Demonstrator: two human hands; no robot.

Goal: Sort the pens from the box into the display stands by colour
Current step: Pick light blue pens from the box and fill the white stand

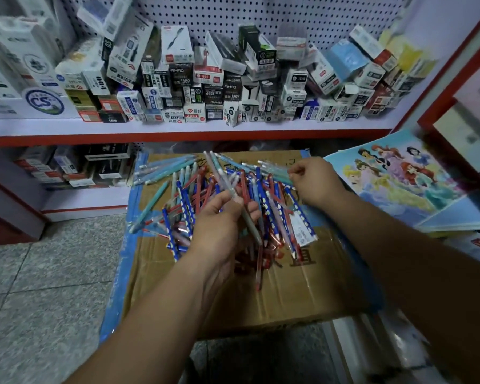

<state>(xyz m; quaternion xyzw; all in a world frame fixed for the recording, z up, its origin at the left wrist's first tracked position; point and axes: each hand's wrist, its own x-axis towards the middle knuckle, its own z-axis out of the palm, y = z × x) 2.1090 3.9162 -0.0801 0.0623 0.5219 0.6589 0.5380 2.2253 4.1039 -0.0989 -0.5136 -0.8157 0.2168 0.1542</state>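
In the head view, the left hand is reaching over the middle of the box, its fingers curling round a bunch of a few pens, one long greyish pen slanting through the grip and sticking out both above and below the fingers. The right hand is hovering over the far right part of the heap, its fingers curling in while thumb and forefinger are pinching the end of a pale teal pen that is pointing left. The pens are lying loose in a tangled heap on the flat cardboard top of the box, blue ones with white dots, red ones and pale teal ones crossing each other, with several teal ones fanning out toward the far left corner. Blue tape is running along the edges of the box, which is sitting on the grey speckled floor. Behind the box a white shelf with a red front edge is carrying a crowded jumble of small packs, stacked and leaning against a pegboard. More packs are showing on the lower level at the left. To the right of the box a poster with cartoon figures is lying tilted, just beside the right hand
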